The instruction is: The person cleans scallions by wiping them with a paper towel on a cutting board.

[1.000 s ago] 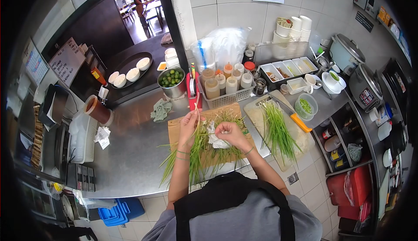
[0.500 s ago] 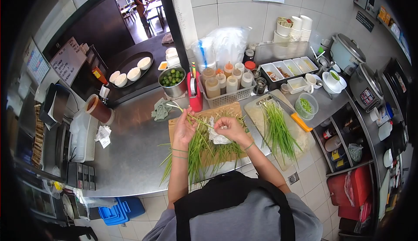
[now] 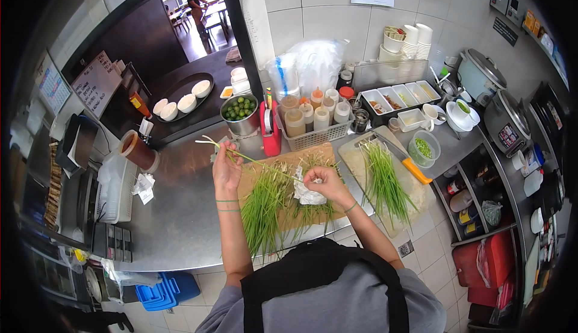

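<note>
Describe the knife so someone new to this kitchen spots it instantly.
On the steel counter, find the pale cutting board right of the brown sheet. Between its bunch of long greens and the round tub of chopped greens lies the knife, set apart from both by its bright orange handle.

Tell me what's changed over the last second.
The left hand has moved left, away from the right hand. The green stalk it holds, pointing ahead at first, now slants across toward the right hand, which barely moved. The orange-handled knife and cutting board stayed put.
</note>
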The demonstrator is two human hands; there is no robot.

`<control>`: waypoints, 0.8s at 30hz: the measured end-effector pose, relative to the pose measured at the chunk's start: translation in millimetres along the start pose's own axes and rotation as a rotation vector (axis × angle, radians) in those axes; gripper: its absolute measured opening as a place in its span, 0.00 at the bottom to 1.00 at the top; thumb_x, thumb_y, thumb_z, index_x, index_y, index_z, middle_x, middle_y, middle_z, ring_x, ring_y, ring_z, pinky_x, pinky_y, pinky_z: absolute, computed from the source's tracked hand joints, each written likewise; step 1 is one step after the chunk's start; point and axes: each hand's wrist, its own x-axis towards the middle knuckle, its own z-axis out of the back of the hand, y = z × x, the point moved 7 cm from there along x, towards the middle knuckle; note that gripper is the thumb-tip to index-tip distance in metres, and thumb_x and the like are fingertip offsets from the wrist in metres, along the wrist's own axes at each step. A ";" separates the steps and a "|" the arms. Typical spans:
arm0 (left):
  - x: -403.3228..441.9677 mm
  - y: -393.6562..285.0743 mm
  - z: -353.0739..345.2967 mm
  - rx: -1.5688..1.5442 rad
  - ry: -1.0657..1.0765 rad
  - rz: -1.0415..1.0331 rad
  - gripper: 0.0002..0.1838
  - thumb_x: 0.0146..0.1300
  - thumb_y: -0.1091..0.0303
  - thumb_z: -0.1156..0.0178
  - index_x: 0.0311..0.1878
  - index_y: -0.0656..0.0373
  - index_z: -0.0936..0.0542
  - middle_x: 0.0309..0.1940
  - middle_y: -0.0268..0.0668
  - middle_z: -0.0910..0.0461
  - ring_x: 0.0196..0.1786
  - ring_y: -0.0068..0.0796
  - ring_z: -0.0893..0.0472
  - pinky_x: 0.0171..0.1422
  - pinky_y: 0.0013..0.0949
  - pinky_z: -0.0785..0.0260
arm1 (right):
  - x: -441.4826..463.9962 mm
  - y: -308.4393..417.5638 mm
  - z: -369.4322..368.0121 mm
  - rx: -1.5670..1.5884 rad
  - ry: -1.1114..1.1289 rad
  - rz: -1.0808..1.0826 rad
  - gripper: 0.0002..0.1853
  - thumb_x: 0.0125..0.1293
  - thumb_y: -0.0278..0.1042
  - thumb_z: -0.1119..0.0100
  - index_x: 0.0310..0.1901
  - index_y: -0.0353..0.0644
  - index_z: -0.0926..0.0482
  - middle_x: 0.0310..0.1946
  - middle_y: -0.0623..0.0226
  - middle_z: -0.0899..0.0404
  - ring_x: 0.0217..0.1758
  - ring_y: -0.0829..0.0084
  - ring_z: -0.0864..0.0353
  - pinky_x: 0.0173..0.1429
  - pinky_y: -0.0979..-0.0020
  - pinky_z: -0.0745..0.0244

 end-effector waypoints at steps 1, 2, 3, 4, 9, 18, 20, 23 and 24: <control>0.8 -2.6 1.9 -0.006 0.000 -0.008 0.09 0.66 0.59 0.53 0.38 0.53 0.28 0.28 0.27 0.28 0.29 0.18 0.31 0.28 0.21 0.41 | -0.9 -0.4 0.8 0.006 -0.007 -0.007 0.03 0.49 0.23 0.42 0.28 0.36 0.24 0.26 0.72 0.24 0.32 0.82 0.26 0.40 0.79 0.32; 1.3 -3.9 2.5 -0.013 0.001 -0.015 0.09 0.66 0.59 0.53 0.38 0.53 0.28 0.28 0.27 0.28 0.29 0.18 0.31 0.27 0.21 0.41 | -1.1 -0.5 2.5 0.029 -0.041 -0.003 0.03 0.49 0.22 0.43 0.28 0.36 0.24 0.27 0.73 0.24 0.32 0.82 0.26 0.40 0.79 0.32; 1.2 -4.3 2.0 -0.019 -0.007 -0.026 0.09 0.66 0.59 0.54 0.38 0.53 0.28 0.28 0.27 0.28 0.29 0.18 0.31 0.27 0.22 0.41 | -1.0 -1.1 4.0 0.051 -0.075 0.002 0.03 0.50 0.22 0.43 0.28 0.36 0.24 0.27 0.73 0.24 0.32 0.82 0.27 0.40 0.79 0.32; 0.8 -4.8 0.9 -0.026 -0.016 -0.036 0.09 0.66 0.59 0.54 0.38 0.53 0.28 0.28 0.27 0.28 0.29 0.18 0.31 0.27 0.22 0.41 | -0.9 -1.9 5.9 0.074 -0.110 0.006 0.03 0.50 0.21 0.43 0.28 0.36 0.24 0.27 0.73 0.24 0.32 0.82 0.27 0.39 0.80 0.32; 2.3 -17.3 5.5 -0.095 -0.053 -0.151 0.09 0.67 0.60 0.55 0.37 0.52 0.29 0.29 0.27 0.29 0.29 0.18 0.31 0.28 0.22 0.42 | -1.7 -12.7 25.6 0.215 -0.348 -0.028 0.03 0.53 0.21 0.44 0.31 0.37 0.22 0.26 0.73 0.25 0.31 0.82 0.28 0.38 0.79 0.33; 11.4 6.0 -22.8 -0.134 0.071 -0.068 0.11 0.65 0.57 0.51 0.38 0.53 0.28 0.30 0.27 0.29 0.31 0.19 0.31 0.30 0.21 0.43 | 19.7 2.6 -19.5 -0.308 -0.033 0.203 0.09 0.50 0.33 0.36 0.33 0.39 0.19 0.28 0.62 0.24 0.34 0.67 0.24 0.40 0.71 0.32; 13.6 11.0 -25.3 -0.141 0.072 -0.063 0.10 0.65 0.57 0.52 0.38 0.53 0.28 0.30 0.28 0.29 0.31 0.19 0.31 0.30 0.21 0.43 | 21.0 1.0 -26.7 -0.299 0.031 0.193 0.09 0.50 0.33 0.36 0.33 0.40 0.19 0.29 0.62 0.24 0.34 0.67 0.24 0.40 0.71 0.32; 18.1 14.5 -25.0 -0.143 0.063 -0.071 0.10 0.65 0.57 0.52 0.38 0.53 0.28 0.30 0.28 0.28 0.31 0.18 0.31 0.29 0.21 0.43 | 20.0 -7.1 -31.4 -0.232 0.035 0.204 0.09 0.50 0.35 0.36 0.33 0.41 0.18 0.28 0.65 0.25 0.33 0.68 0.25 0.39 0.71 0.33; 17.8 14.6 -27.7 -0.141 0.059 -0.074 0.10 0.65 0.58 0.52 0.38 0.54 0.28 0.30 0.28 0.28 0.31 0.18 0.31 0.29 0.21 0.43 | 19.3 -10.7 -31.5 -0.200 0.044 0.169 0.09 0.51 0.35 0.36 0.33 0.41 0.18 0.27 0.66 0.26 0.33 0.69 0.26 0.39 0.71 0.33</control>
